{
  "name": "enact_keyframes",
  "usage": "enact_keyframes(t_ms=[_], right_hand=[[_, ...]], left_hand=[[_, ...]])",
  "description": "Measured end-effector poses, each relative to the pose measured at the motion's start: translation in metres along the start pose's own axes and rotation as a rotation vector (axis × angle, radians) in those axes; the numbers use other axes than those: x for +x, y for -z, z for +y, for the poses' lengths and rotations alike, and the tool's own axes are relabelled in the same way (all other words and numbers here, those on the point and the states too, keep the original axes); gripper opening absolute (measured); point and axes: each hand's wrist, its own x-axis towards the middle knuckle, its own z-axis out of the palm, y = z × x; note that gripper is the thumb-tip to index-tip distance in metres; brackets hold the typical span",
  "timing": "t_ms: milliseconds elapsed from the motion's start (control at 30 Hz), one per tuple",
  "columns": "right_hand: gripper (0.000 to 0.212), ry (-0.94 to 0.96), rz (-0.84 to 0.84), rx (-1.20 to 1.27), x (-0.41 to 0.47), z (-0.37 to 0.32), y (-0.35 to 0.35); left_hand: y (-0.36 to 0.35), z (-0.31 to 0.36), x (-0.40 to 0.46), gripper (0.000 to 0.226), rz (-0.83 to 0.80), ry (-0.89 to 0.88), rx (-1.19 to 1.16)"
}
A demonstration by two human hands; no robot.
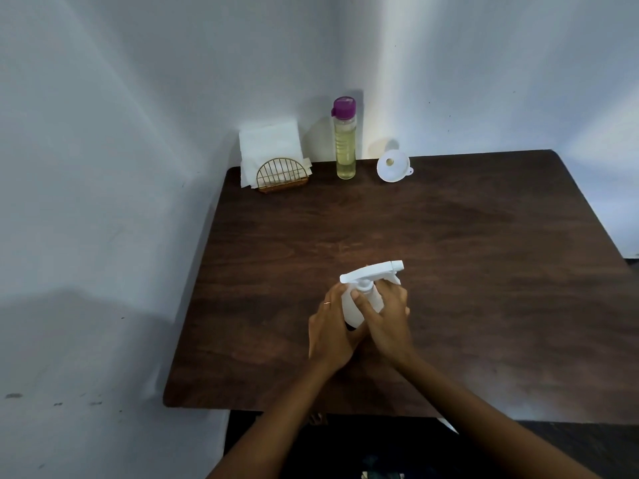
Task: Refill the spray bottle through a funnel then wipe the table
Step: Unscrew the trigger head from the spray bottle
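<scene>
A white spray bottle (359,299) with a trigger head stands near the middle of the dark wooden table (466,271). My left hand (332,331) grips its body from the left. My right hand (385,318) wraps it from the right, thumb up by the collar under the spray head. A clear bottle with a purple cap (345,138), holding pale yellow liquid, stands at the back edge. A white funnel (394,165) lies on its side to the right of that bottle.
A gold wire holder with white paper napkins (275,157) stands at the table's back left corner. White walls close in at the back and left. The table's front edge runs just before my forearms.
</scene>
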Motion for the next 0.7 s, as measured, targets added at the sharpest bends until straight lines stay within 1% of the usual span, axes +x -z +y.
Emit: enact_keyframes(t_ms=[67, 100, 167, 233, 333, 467, 533, 700], right_hand=[[0.034, -0.061, 0.195, 0.105, -0.004, -0.004, -0.009], [0.037, -0.080, 0.257, 0.148, -0.005, -0.006, -0.015], [0.035, -0.114, 0.315, 0.195, -0.005, -0.011, -0.022], [0.034, -0.124, 0.338, 0.215, -0.004, -0.015, -0.022], [0.037, -0.065, 0.331, 0.175, -0.004, -0.014, -0.013], [0.028, 0.002, 0.227, 0.092, -0.008, -0.003, -0.011], [0.024, 0.055, 0.214, 0.052, -0.011, 0.001, -0.011], [0.020, 0.038, 0.177, 0.104, -0.009, -0.007, -0.004]], left_hand=[[0.001, 0.004, -0.002, 0.078, 0.004, 0.010, -0.017], [0.002, 0.007, -0.003, 0.077, 0.010, 0.018, -0.025], [0.003, 0.011, -0.004, 0.079, 0.024, 0.033, -0.037], [0.003, 0.012, -0.004, 0.081, 0.034, 0.037, -0.037], [0.001, 0.010, -0.002, 0.084, 0.033, 0.036, -0.049], [-0.004, 0.009, -0.004, 0.088, 0.034, 0.056, -0.047], [-0.004, 0.008, -0.004, 0.093, 0.037, 0.058, -0.043], [-0.004, 0.005, -0.002, 0.081, 0.058, 0.022, -0.030]])
